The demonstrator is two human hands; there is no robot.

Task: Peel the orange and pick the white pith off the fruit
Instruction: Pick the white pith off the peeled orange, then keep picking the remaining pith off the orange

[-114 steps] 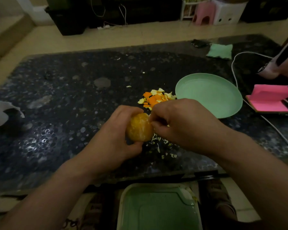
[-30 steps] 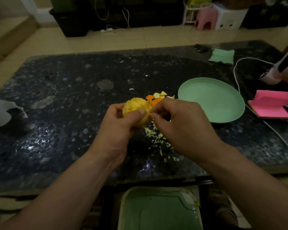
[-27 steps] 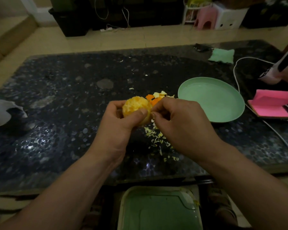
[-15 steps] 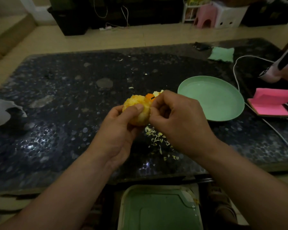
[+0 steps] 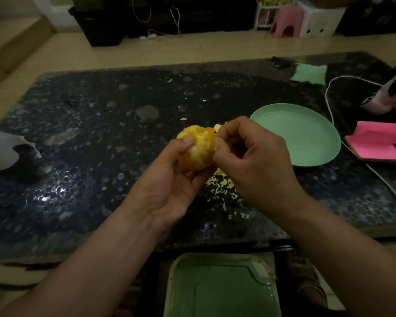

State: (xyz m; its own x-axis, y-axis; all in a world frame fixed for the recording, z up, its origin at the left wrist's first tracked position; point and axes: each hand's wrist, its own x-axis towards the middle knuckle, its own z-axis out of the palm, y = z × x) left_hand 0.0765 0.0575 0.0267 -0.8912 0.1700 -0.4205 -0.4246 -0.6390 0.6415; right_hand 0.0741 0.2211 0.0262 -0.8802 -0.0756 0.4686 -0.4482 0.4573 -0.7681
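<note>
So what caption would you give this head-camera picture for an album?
Left hand holds a peeled orange over a dark table while the right hand pinches at its surface.

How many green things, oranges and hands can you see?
Green things: 3, the plate, the cloth and the container below the table edge.
Oranges: 1, the orange, already peeled.
Hands: 2, the left hand holding it and the right hand picking at it.
Total: 6.

floor: beige tile | table: dark pebbled top | pink stool | light: dim
</note>
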